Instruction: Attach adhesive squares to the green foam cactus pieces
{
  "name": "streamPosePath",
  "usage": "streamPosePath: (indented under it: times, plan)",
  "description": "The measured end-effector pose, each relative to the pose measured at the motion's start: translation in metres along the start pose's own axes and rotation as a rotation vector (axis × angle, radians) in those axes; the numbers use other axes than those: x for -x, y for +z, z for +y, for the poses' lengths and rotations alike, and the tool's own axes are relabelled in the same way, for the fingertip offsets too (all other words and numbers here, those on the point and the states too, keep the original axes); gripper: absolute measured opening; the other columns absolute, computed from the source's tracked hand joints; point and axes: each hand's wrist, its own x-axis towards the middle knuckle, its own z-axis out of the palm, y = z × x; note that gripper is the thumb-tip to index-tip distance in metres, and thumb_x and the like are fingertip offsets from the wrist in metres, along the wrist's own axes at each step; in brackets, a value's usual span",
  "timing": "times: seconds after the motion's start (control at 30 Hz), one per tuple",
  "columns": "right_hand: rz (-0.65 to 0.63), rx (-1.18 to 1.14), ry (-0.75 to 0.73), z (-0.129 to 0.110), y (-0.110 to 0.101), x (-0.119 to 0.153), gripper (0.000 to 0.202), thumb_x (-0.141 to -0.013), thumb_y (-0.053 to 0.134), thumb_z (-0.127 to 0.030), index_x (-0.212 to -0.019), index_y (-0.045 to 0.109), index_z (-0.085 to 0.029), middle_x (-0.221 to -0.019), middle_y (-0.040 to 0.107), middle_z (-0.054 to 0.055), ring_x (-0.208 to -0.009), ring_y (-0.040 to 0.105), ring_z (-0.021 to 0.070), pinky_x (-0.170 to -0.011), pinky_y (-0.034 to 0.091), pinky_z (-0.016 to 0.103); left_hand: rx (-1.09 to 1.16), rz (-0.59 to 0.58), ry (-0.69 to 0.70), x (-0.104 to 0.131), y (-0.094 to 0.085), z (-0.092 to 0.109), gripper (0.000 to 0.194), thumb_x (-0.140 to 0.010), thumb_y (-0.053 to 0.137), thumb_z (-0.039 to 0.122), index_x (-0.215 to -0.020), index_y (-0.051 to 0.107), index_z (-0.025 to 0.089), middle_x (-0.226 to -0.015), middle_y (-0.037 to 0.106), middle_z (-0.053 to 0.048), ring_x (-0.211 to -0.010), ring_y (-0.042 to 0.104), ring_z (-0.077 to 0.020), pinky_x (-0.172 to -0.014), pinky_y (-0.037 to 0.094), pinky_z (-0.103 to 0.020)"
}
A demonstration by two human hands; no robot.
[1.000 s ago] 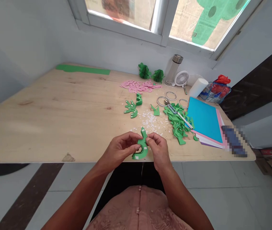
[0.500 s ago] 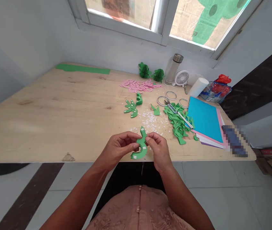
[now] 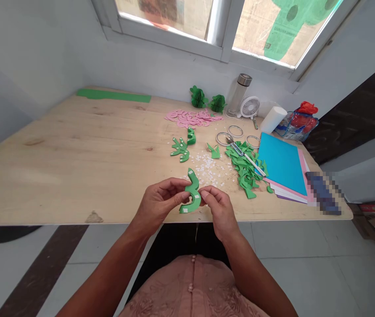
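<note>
A curved green paper cutout (image 3: pixel 194 203) with small white squares on it is held over the table's front edge. My left hand (image 3: pixel 159 200) pinches it from the left between thumb and fingers. On the other side, the closed fingertips of my right hand (image 3: pixel 218 204) touch its right edge. Beyond the hands lie similar green cutouts (image 3: pixel 180 149) with white squares, and a small stack of them (image 3: pixel 191 136). White paper bits (image 3: pixel 209 167) are scattered just past the fingers.
Green scraps (image 3: pixel 247 176) lie to the right with scissors (image 3: pixel 235 145) on top. Further right are blue sheets (image 3: pixel 280 160) and a pixelated dark object (image 3: pixel 322 191). Pink cutouts (image 3: pixel 192 118), tape rings (image 3: pixel 235 131), a bottle (image 3: pixel 238 94) and a fan (image 3: pixel 250 107) stand or lie further back.
The green cutout has moved slightly left and away from me, and its upper end now tilts left. My left hand has shifted a little left with it.
</note>
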Motion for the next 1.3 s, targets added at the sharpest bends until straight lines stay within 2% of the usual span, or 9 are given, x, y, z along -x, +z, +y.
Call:
streamPosePath:
  times: [0.13,0.23,0.33,0.47,0.63,0.8,1.03,1.3]
  plan:
    - [0.029,0.094,-0.09,0.004,-0.005,0.005,0.016,-0.081,0.055,-0.03,-0.089,0.065,-0.02,-0.081,0.065,0.003,-0.075,0.059,0.0162,-0.071,0.046,0.029,0.037,0.022,-0.033,-0.001,-0.001,-0.003,0.024,-0.064,0.08,0.026,-0.085,0.072,0.017,-0.067,0.069,-0.001,-0.06,0.063,-0.0133,-0.06,0.051,-0.024]
    - [0.068,0.321,-0.316,0.001,-0.008,0.011,0.021,-0.082,0.055,-0.022,-0.101,0.063,-0.023,-0.094,0.066,0.005,-0.086,0.059,0.0188,-0.079,0.045,0.033,0.069,0.018,-0.07,-0.002,-0.002,-0.005,0.024,-0.065,0.08,0.025,-0.086,0.072,0.017,-0.071,0.07,-0.002,-0.063,0.063,-0.0129,-0.063,0.051,-0.024]
    - [-0.005,0.509,-0.532,-0.006,-0.011,0.016,0.029,-0.08,0.058,-0.019,-0.107,0.062,-0.026,-0.102,0.064,0.006,-0.095,0.057,0.0213,-0.085,0.044,0.037,0.082,-0.003,-0.092,-0.003,-0.001,-0.007,0.024,-0.065,0.08,0.024,-0.087,0.072,0.017,-0.073,0.071,-0.002,-0.065,0.064,-0.013,-0.065,0.052,-0.024]
    - [-0.101,0.604,-0.641,-0.011,-0.012,0.017,0.031,-0.079,0.062,-0.018,-0.109,0.063,-0.027,-0.11,0.061,0.007,-0.105,0.054,0.0231,-0.092,0.042,0.041,0.081,-0.038,-0.103,-0.003,-0.001,-0.007,0.023,-0.066,0.079,0.023,-0.087,0.072,0.018,-0.072,0.07,-0.001,-0.064,0.063,-0.0121,-0.064,0.051,-0.023]
    - [-0.111,0.572,-0.623,-0.013,-0.014,0.014,0.017,-0.083,0.061,-0.021,-0.098,0.069,-0.026,-0.102,0.064,0.007,-0.101,0.056,0.0225,-0.089,0.044,0.041,0.066,-0.061,-0.096,-0.003,-0.002,-0.006,0.02,-0.067,0.078,0.023,-0.085,0.072,0.018,-0.071,0.069,0.0,-0.064,0.061,-0.0101,-0.061,0.048,-0.019]
    - [-0.112,0.483,-0.567,-0.013,-0.014,0.011,0.012,-0.084,0.06,-0.021,-0.089,0.071,-0.024,-0.093,0.067,0.006,-0.092,0.06,0.0203,-0.084,0.046,0.037,0.064,-0.082,-0.097,-0.002,-0.003,-0.009,0.019,-0.068,0.078,0.023,-0.086,0.072,0.019,-0.068,0.068,0.002,-0.061,0.058,-0.0076,-0.059,0.046,-0.016]
    - [-0.071,0.406,-0.461,-0.013,-0.012,0.008,0.011,-0.085,0.059,-0.023,-0.082,0.07,-0.022,-0.081,0.068,0.004,-0.081,0.061,0.0184,-0.077,0.047,0.034,0.065,-0.094,-0.099,-0.001,-0.004,-0.009,0.02,-0.069,0.077,0.025,-0.087,0.072,0.018,-0.071,0.069,0.0,-0.064,0.061,-0.0105,-0.062,0.05,-0.021]
    - [0.027,0.338,-0.336,-0.01,-0.011,0.002,0.014,-0.083,0.06,-0.028,-0.077,0.069,-0.02,-0.074,0.066,0.002,-0.074,0.058,0.0166,-0.071,0.044,0.029,0.062,-0.1,-0.089,-0.001,0.0,-0.006,0.018,-0.068,0.077,0.022,-0.085,0.072,0.017,-0.068,0.068,0.0,-0.061,0.06,-0.0095,-0.057,0.048,-0.018]
